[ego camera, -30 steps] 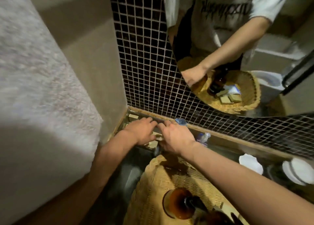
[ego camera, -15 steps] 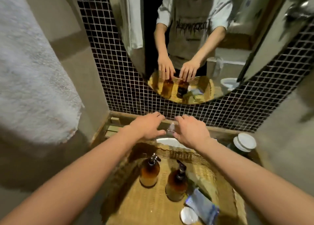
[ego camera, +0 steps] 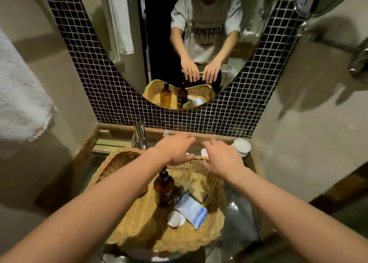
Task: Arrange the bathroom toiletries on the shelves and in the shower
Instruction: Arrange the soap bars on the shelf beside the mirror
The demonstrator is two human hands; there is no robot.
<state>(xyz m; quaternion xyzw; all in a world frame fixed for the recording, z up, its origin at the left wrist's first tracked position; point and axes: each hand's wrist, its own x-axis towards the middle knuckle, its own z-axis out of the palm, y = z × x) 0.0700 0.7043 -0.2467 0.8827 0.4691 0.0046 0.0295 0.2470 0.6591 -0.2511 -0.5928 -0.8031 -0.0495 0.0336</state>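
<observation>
Both hands have lifted off the ledge [ego camera: 199,136] to above the basket's [ego camera: 139,223] far rim. A glass [ego camera: 139,137] stands beside the left hand [ego camera: 177,151], white lids [ego camera: 242,146] by the right hand [ego camera: 223,161]; both hang released, holding nothing.

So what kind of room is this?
Most likely a bathroom. An oval wall mirror hangs on small dark mosaic tiles, a fluffy white towel hangs at the left, and a woven wicker basket over the sink holds a brown glass pump bottle.
</observation>
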